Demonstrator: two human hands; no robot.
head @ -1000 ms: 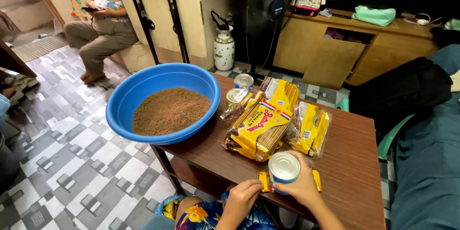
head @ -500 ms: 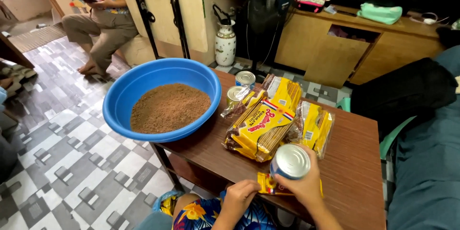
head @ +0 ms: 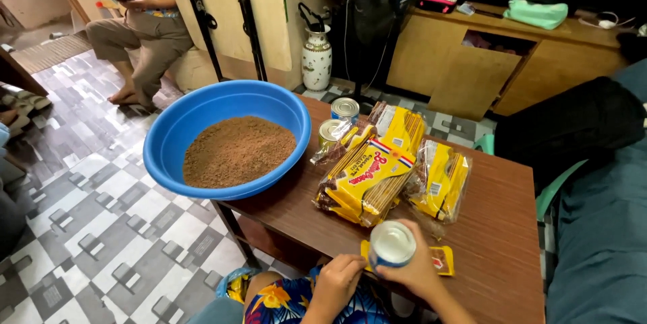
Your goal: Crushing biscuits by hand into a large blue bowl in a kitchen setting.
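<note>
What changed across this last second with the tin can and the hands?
The right hand has tipped the tin can toward the person, its top now facing the camera. The left hand has come close beside it, near the table edge. The blue basin of brown crumbs and the yellow packets stayed put.

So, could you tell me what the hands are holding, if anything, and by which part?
The right hand grips a tin can around its side, tilted. The left hand sits beside the can's lower end; whether it grips it cannot be told.
</note>
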